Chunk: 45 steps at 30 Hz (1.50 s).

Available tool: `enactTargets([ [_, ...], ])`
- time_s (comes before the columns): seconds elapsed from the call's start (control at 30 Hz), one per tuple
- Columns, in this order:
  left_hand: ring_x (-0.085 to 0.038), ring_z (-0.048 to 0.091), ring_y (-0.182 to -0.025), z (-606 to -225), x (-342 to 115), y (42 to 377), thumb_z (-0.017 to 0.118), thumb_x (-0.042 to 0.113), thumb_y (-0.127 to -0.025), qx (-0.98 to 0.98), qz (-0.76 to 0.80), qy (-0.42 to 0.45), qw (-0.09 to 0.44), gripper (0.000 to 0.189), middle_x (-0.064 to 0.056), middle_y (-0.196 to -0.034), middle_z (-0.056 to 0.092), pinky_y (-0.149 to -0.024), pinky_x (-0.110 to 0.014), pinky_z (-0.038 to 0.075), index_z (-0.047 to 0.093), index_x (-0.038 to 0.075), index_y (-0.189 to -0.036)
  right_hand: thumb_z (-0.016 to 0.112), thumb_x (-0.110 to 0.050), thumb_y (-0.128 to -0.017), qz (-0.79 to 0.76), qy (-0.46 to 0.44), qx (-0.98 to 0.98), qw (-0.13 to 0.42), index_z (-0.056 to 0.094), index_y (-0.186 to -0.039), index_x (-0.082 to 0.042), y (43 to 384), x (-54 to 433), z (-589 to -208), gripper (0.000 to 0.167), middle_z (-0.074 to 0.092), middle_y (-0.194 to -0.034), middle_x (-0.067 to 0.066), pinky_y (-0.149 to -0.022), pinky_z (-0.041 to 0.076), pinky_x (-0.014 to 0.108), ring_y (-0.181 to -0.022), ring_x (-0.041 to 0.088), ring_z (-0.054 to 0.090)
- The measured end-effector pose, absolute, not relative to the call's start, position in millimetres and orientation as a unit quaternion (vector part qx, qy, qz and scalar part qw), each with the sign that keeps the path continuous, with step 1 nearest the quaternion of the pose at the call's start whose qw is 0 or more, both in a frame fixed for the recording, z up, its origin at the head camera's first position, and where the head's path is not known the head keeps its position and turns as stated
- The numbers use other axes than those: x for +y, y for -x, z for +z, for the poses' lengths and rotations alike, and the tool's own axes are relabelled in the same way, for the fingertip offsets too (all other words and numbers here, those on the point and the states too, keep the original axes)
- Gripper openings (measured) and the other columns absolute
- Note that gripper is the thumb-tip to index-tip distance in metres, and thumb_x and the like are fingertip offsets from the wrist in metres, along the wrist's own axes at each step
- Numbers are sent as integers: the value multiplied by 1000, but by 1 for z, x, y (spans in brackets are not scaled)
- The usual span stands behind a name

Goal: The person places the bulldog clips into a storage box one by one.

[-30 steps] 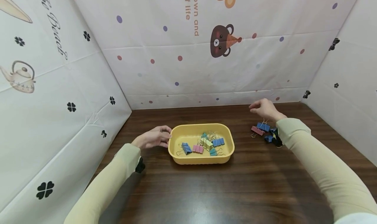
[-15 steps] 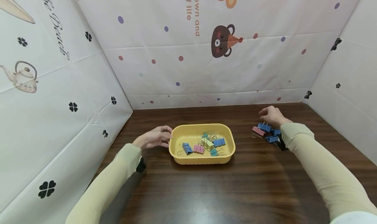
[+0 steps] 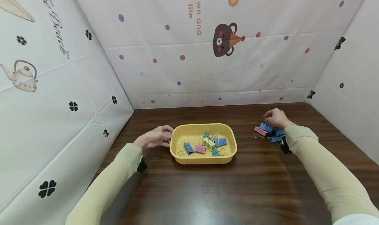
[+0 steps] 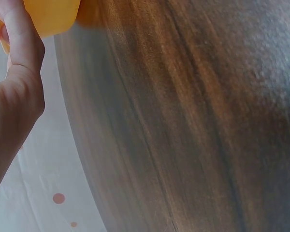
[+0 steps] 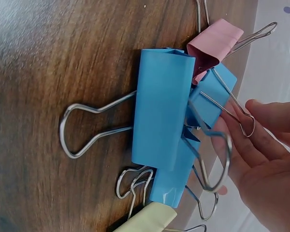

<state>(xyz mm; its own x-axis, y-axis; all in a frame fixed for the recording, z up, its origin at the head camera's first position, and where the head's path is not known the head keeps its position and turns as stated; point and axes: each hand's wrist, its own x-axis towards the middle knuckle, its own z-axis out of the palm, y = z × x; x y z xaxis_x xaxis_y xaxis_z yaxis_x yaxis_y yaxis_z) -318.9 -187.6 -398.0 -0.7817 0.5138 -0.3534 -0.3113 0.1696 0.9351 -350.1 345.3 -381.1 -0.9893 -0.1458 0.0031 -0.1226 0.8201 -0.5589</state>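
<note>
My left hand (image 3: 156,137) holds the left rim of a yellow plastic tray (image 3: 204,160), its fingers at the edge. Binder clips inside the tray include a pink one (image 3: 199,149), a pale yellow one (image 3: 209,144) and several in blue and teal. Over at the right, my right hand (image 3: 276,117) is at a small pile of binder clips. Its thumb and fingers close around the wire handle of a blue binder clip (image 5: 211,94). A pink clip (image 5: 220,41) touches that clip, and a larger blue clip (image 5: 162,108) lies nearer the wrist camera.
Another blue clip (image 5: 171,186) and a pale yellow clip (image 5: 147,218) lie in the pile. The dark wooden table (image 3: 207,192) extends back to a printed white cloth wall (image 3: 189,70). More white cloth (image 3: 355,113) borders the right side.
My right hand has come down and slightly right onto the blue clip in the pile. The left hand and tray have stayed in place.
</note>
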Motion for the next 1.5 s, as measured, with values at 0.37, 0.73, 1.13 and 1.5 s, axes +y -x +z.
enactTargets([
  [0.37, -21, 64, -84, -399, -187, 318, 52, 4, -97, 687, 646, -73, 324, 24, -10, -99, 58, -75, -36, 59, 41, 4, -118, 52, 3, -91, -322, 52, 944, 45, 60, -109, 17, 353, 355, -384, 25, 71, -88, 24, -63, 59, 36, -68, 18, 67],
  [0.73, -20, 64, -83, -397, -187, 317, 53, 5, -97, 691, 643, -73, 323, 26, -10, -99, 58, -74, -35, 59, 40, 3, -120, 53, 4, -91, -350, 54, 934, 51, 59, -109, 18, 349, 356, -379, 24, 70, -86, 24, -65, 60, 38, -69, 19, 69],
  [1.13, -20, 64, -83, -397, -187, 317, 52, 4, -97, 685, 646, -77, 328, 24, -9, -98, 58, -74, -35, 59, 40, 4, -119, 49, 5, -92, -387, 44, 919, 54, 56, -111, 18, 345, 343, -360, 24, 70, -84, 18, -65, 59, 36, -70, 17, 67],
  [1.5, -21, 64, -84, -397, -187, 318, 51, 4, -98, 688, 646, -72, 323, 25, -11, -100, 57, -74, -35, 59, 40, 3, -120, 45, 6, -95, -401, 75, 912, 50, 56, -111, 21, 350, 321, -346, 25, 71, -87, 23, -69, 60, 38, -71, 18, 69],
])
